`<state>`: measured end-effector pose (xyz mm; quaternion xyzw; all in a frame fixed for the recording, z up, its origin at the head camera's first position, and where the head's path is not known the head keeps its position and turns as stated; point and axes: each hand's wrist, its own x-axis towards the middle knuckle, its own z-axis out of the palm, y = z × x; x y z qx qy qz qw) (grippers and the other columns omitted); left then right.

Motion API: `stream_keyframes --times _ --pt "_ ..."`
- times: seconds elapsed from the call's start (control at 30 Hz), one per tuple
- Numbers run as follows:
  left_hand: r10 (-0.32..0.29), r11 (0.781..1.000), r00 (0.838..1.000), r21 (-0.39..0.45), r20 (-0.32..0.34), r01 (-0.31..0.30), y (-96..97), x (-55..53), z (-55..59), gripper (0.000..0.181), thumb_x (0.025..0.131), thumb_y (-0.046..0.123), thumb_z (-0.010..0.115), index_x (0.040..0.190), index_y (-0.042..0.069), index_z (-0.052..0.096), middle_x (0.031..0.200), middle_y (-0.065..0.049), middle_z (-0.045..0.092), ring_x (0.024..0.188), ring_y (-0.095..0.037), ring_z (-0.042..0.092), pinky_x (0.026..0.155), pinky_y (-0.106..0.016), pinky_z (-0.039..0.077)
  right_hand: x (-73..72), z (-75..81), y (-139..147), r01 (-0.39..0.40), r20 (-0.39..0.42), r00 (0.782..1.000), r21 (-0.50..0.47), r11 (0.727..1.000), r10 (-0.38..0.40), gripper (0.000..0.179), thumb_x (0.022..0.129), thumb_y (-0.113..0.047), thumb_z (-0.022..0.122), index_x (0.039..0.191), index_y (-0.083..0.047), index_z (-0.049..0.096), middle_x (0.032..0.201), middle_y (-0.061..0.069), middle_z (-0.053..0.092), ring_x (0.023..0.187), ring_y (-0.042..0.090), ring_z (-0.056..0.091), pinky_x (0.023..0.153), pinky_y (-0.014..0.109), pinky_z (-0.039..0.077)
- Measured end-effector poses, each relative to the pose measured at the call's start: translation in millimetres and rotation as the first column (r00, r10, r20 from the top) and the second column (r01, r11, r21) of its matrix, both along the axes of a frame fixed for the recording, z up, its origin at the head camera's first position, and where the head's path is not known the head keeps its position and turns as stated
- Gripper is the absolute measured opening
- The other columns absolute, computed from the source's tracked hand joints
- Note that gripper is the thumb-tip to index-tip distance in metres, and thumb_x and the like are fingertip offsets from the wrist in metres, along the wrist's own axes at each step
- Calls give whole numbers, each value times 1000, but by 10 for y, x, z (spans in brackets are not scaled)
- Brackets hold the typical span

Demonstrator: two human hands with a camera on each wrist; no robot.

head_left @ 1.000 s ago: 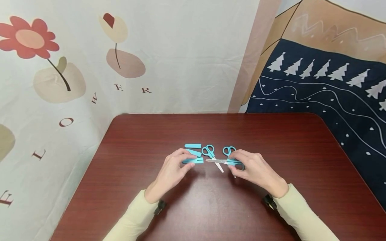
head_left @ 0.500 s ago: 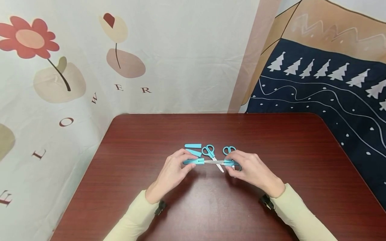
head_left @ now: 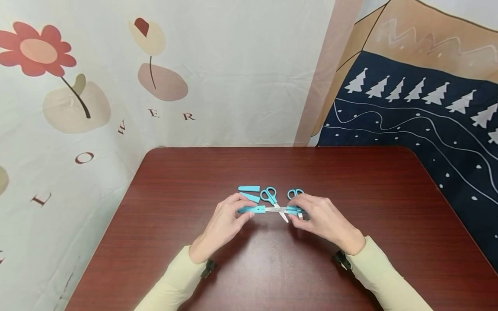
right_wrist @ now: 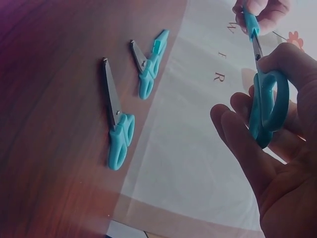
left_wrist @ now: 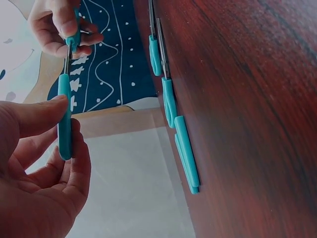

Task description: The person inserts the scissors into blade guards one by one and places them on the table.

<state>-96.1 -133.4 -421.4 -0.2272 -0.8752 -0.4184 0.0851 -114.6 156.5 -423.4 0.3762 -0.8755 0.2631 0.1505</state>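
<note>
My left hand (head_left: 223,222) pinches a turquoise blade cover (left_wrist: 64,119) between thumb and fingers, its mouth turned right. My right hand (head_left: 324,220) holds turquoise-handled scissors (right_wrist: 272,106) by the handles, blades together and pointing left. The blade tips meet the mouth of the cover, with part of the bare metal still showing between the two hands. Both things are held up over the table, as the wrist views show. Behind them lie two more pairs of scissors, one in the middle (head_left: 268,196) and one at the right (head_left: 295,193), partly hidden by my right hand.
Two loose turquoise covers, an upper one (head_left: 249,188) and a lower one (head_left: 249,197), lie behind my left hand. The brown table (head_left: 256,276) runs back to a wall hung with printed cloth (head_left: 241,86). A dark band sits on each wrist.
My right hand has moved left with its scissors, bringing the blade tips from a gap up to the cover's mouth. Less blade shows now. My left hand has shifted slightly right.
</note>
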Motion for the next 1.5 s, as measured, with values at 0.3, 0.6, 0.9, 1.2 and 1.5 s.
stream_keyframes --times 0.3,0.6,0.9,1.2,1.5 --pt "-1 1000 1000 -8 -12 1 10 -3 -11 21 86 3 84 106 8 80 107 4 69 80 -9 63 69 -26 56 -11 18 -42 -18 -8 1000 -11 1000 17 21 83 -13 82 101 -13 71 86 -8 62 64 12 59 58 18 49" --pt "-13 1000 1000 -6 -15 13 37 1 4 21 86 3 83 106 8 80 107 3 69 81 -11 62 70 -32 57 -27 26 -76 -28 -50 998 -4 1000 28 21 82 -14 82 100 -14 71 86 -9 63 68 2 53 59 19 50" --pt "-19 999 999 -40 -43 17 61 -11 11 20 86 5 83 106 9 80 107 2 69 85 -12 59 71 -33 55 -42 31 -114 -51 -39 998 -20 999 50 20 83 -15 81 100 -14 71 85 -9 62 65 6 58 60 19 51" --pt "-43 999 997 -22 -67 41 75 0 -2 20 87 5 83 106 8 80 107 1 69 90 -14 62 72 -30 56 -39 29 -150 -50 -20 999 -8 999 50 22 83 -14 83 101 -12 72 88 -6 65 67 10 60 61 20 52" --pt "-35 999 996 -17 -81 33 95 12 3 21 86 4 84 106 9 80 107 0 69 94 -16 63 73 -28 56 -33 41 -182 -65 -39 997 -19 998 64 22 82 -11 84 99 -10 71 86 -4 65 64 10 58 58 18 49"
